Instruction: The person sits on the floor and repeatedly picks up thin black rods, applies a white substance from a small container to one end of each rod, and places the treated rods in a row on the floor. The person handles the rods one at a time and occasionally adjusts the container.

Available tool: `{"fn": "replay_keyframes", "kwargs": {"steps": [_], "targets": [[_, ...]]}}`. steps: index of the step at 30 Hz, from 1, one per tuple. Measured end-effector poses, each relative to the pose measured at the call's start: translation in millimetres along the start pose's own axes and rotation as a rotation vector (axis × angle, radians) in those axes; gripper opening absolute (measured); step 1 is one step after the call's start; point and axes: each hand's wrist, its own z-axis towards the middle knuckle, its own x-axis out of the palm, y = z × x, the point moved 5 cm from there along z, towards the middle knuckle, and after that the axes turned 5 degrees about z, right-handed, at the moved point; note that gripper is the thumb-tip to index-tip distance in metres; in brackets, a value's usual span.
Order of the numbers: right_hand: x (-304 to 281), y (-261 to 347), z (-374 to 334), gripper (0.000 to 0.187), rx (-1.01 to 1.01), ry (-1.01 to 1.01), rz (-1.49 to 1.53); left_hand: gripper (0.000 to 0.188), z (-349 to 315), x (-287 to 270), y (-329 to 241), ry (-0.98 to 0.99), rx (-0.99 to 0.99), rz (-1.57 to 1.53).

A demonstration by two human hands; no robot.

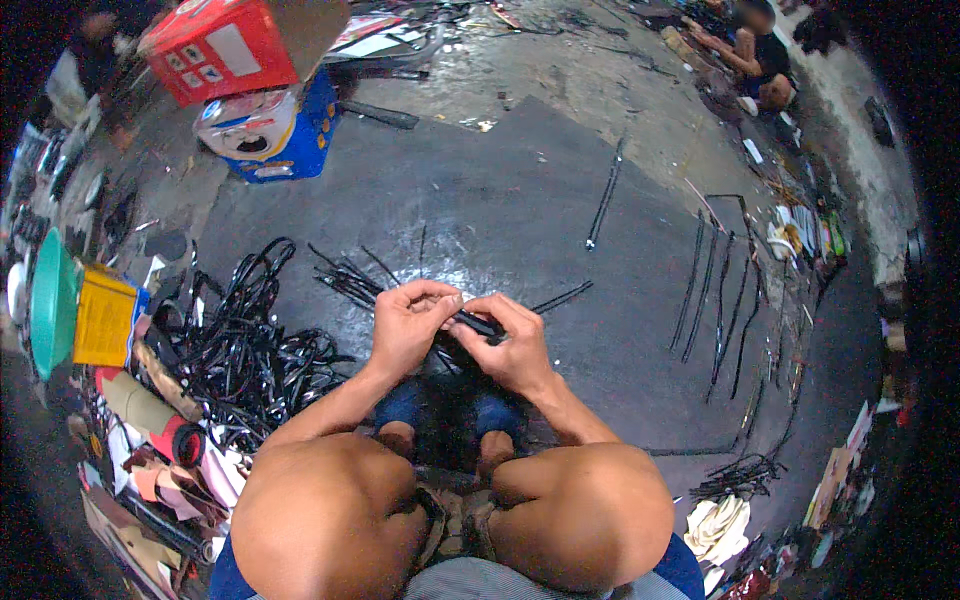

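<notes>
My left hand (408, 325) and my right hand (510, 345) meet in front of my knees. Both are closed, fingertips pinching a shiny black strip (480, 323) between them; most of it is hidden by the fingers. Past my right hand sticks out the end of a black strip (565, 296), and I cannot tell whether it is the held one. Beyond my left hand, a bunch of thin black strips (350, 283) lies on the dark mat (480, 190). Left of my left forearm is a big tangled heap of glossy black strips (240, 350).
Several black strips (715, 290) lie spread out at the right, and one long strip (605, 195) lies farther off. A red box (225, 50) stands on a blue box (300, 135) at the far left. Fabric rolls (150, 410) crowd the near left. Another person (765, 60) sits far right.
</notes>
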Motion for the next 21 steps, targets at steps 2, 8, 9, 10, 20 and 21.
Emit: {"fn": "replay_keyframes", "kwargs": {"steps": [2, 8, 9, 10, 20, 21], "targets": [[2, 7, 4, 0.026, -0.071, -0.009, -0.093, 0.011, 2, -6, 6, -0.011, -0.028, -0.174], [9, 18, 11, 0.025, -0.219, -0.033, -0.162, 0.011, 3, -16, 10, -0.046, -0.05, -0.26], [9, 19, 11, 0.024, -0.231, -0.052, -0.161, 0.012, 2, -15, 13, -0.044, -0.05, -0.337], [10, 20, 12, 0.023, -0.243, -0.072, -0.159, 0.013, 2, -14, 16, -0.042, -0.05, -0.414], [9, 38, 17, 0.014, -0.336, -0.015, -0.193, 0.009, 1, -9, 18, -0.051, 0.025, -0.47], [9, 40, 17, 0.014, -0.33, 0.002, -0.202, 0.009, 1, -14, 14, -0.072, 0.042, -0.469]]}}
